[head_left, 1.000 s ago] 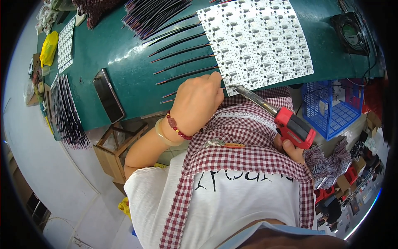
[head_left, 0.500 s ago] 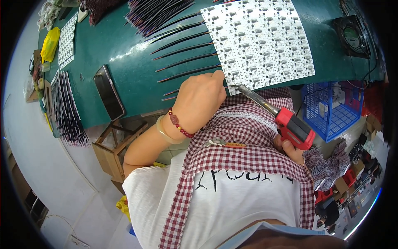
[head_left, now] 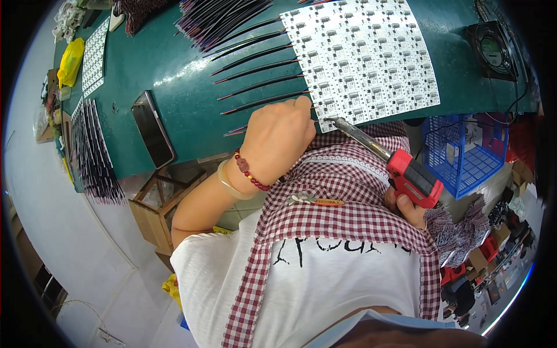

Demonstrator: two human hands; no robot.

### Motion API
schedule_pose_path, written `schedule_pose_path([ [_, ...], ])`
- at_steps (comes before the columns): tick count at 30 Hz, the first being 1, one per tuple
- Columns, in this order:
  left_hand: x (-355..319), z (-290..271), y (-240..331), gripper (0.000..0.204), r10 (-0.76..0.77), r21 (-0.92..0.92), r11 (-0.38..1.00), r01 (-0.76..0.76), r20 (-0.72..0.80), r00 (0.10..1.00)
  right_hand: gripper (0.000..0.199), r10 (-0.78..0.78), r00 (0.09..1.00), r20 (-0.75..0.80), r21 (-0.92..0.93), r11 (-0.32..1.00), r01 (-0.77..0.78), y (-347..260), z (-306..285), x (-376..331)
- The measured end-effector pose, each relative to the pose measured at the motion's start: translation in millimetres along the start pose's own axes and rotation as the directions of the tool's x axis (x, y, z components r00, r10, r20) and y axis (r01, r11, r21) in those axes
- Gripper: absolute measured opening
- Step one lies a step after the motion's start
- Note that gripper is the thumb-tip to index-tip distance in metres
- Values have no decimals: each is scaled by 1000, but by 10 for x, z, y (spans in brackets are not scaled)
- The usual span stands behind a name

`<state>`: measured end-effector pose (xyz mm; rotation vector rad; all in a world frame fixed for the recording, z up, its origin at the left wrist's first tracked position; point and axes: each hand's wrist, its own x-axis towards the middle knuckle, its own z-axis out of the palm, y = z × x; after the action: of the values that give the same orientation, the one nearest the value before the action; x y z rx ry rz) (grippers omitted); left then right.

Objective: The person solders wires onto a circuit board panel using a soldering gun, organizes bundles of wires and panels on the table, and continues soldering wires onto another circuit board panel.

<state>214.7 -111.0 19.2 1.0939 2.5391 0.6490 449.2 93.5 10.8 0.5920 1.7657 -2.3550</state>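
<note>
A white circuit board panel point(head_left: 362, 61), covered in small dark components, lies near the front edge of the green table. Several dark wires point(head_left: 264, 77) stick out leftward from its left edge. At the panel's near left corner my left hand point(head_left: 281, 130) is closed, its fingertips pinching a wire point(head_left: 235, 132) whose tail shows on the left; the pinch itself is hidden behind the hand. My right hand point(head_left: 407, 209) grips a red and black soldering iron point(head_left: 415, 178). The iron's tip touches or hovers just over that same corner; I cannot tell which.
A large bundle of wires point(head_left: 217, 20) lies at the back. To the left are a phone point(head_left: 153, 129), a wired panel point(head_left: 93, 148) and a yellow bag point(head_left: 71, 62). A small black fan point(head_left: 492, 51) stands at right, above a blue plastic crate point(head_left: 464, 153) beside the table edge.
Little has moved. The tail of the wire in my left hand has shifted slightly, and the soldering iron's handle has moved a touch right while its tip stays at the corner.
</note>
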Motion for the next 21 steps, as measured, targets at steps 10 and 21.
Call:
schedule_pose_path([
  [10, -38, 16, 21, 10, 27, -12, 1000, -27, -33, 999, 22, 5, 999, -38, 44, 999, -3, 23, 4, 8],
  [21, -60, 59, 23, 11, 13, -1, 1000, -14, -46, 999, 19, 15, 999, -31, -45, 999, -16, -56, 16, -17],
])
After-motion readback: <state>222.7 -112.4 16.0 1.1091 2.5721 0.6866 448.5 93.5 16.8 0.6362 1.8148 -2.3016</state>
